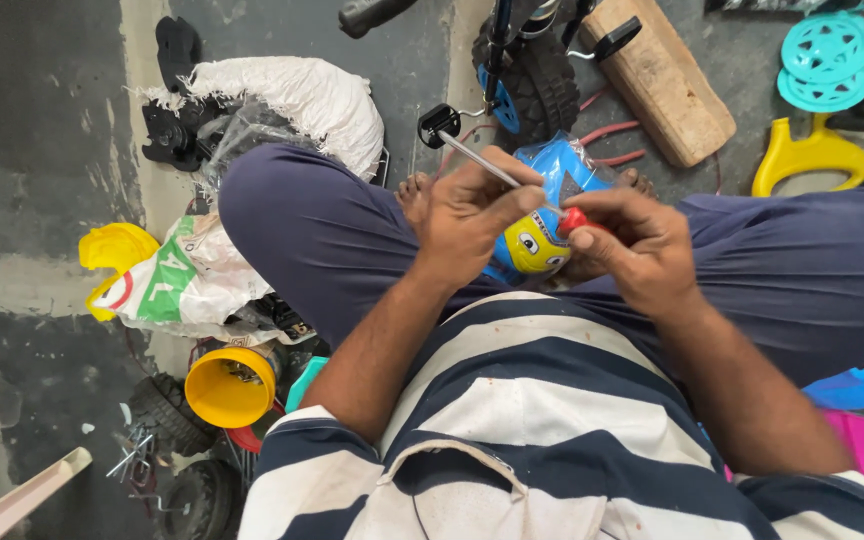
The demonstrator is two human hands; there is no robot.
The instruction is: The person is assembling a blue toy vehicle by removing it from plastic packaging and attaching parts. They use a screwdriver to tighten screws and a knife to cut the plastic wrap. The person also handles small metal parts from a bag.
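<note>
Containers crowd the floor beside a seated person in dark trousers and a striped shirt: a yellow funnel-shaped cup lying on its side with small dark bits inside, a white woven sack bulging and rolled at the top with its contents hidden, and a printed plastic bag whose contents cannot be made out. Loose metal screws lie near small black wheels. Over the lap, the left hand is curled tight, fingers closed around a thin metal rod that ends in a black pedal. The right hand pinches a small red piece between thumb and forefinger, just beside the rod's near end. Below both hands rests a blue-and-yellow toy part with cartoon eyes. Turquoise wheel discs, a yellow plastic frame and a wooden block lie farther off.
</note>
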